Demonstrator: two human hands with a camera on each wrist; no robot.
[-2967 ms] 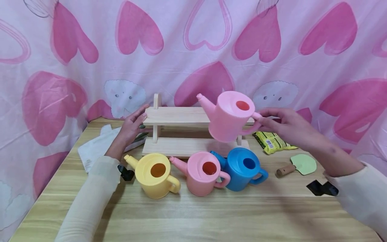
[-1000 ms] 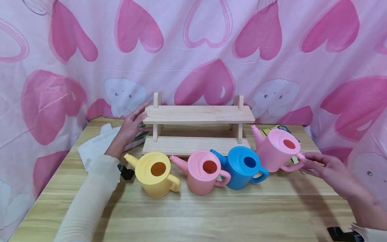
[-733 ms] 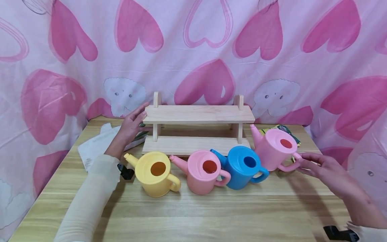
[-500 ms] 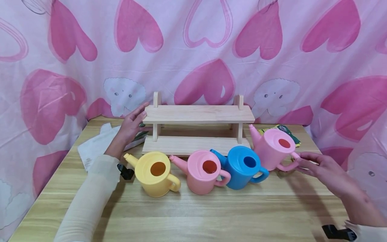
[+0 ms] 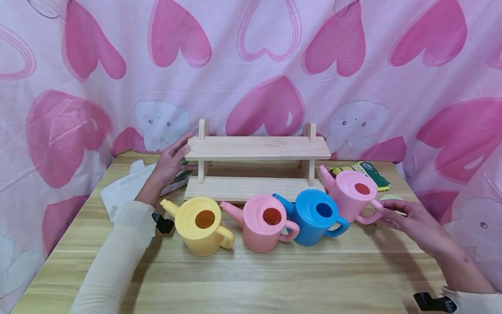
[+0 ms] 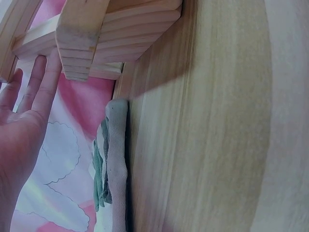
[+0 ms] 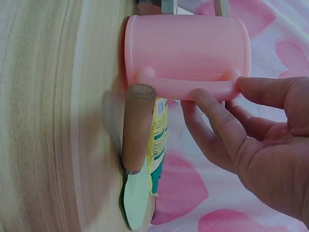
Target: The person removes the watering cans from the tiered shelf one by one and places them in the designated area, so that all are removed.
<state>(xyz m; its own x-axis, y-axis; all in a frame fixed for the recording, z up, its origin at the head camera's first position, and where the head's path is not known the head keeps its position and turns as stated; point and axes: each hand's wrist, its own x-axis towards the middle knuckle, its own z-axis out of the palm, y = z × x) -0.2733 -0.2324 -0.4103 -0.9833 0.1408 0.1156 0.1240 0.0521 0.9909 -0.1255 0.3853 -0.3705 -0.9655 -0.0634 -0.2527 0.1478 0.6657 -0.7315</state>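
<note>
My right hand grips the handle of a light pink watering can, upright on the right of the row. In the right wrist view, thumb and fingers close about that can's handle. A blue watering can stands left of it, overlapping it in the head view. Further left come a second pink watering can and a yellow watering can, all spouts to the left. Fingers straight, my left hand touches the left end of a two-tier wooden shelf.
A green trowel with a wooden handle lies by the held can, mostly hidden in the head view. Behind is a yellow-green packet. White fabric lies beneath the left forearm. A heart-print curtain hangs behind the table.
My right hand has brought the light pink watering can down from in front of the shelf to the right of the blue one, lately easing left. My left hand has stayed put.
</note>
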